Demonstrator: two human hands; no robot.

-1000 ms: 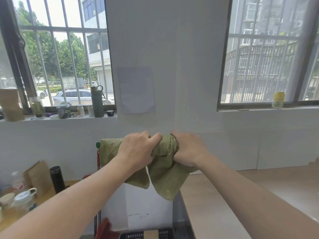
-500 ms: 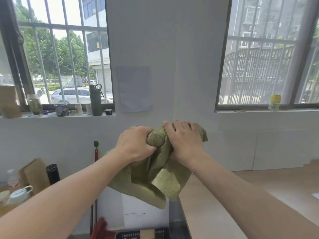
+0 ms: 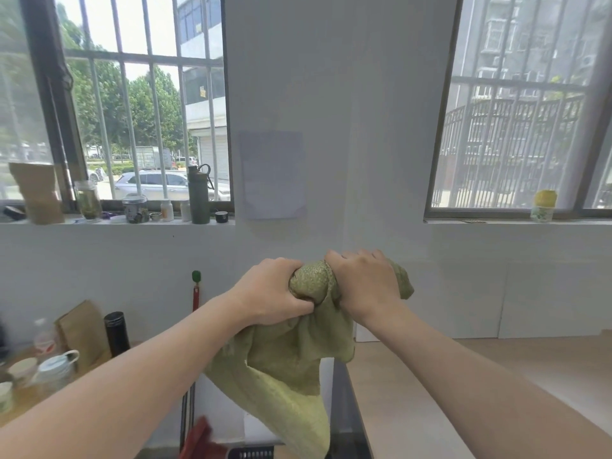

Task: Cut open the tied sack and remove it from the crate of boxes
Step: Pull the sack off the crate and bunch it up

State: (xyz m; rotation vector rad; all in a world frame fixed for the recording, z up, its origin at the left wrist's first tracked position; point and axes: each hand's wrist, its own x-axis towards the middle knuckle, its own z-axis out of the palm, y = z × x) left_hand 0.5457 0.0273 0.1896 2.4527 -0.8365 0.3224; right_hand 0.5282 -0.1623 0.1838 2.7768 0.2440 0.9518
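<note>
Both hands hold the green woven sack [image 3: 291, 366] up in front of the white wall, bunched into a roll at the top. My left hand [image 3: 268, 293] grips the roll from the left and my right hand [image 3: 364, 283] grips it from the right, fists side by side. The loose cloth hangs down below them to the bottom of the view. A dark slotted edge of the crate [image 3: 253, 453] shows at the bottom; the boxes are hidden.
A wooden counter [image 3: 463, 376] stretches to the right. On the left a table [image 3: 23, 399] carries cups, a black flask [image 3: 116, 332] and a brown paper bag. A red-handled tool [image 3: 196, 293] leans against the wall. Bottles and jars line the left windowsill.
The sack has been gathered tighter between my fists and more of it now hangs low. My hands have stayed together on the roll.
</note>
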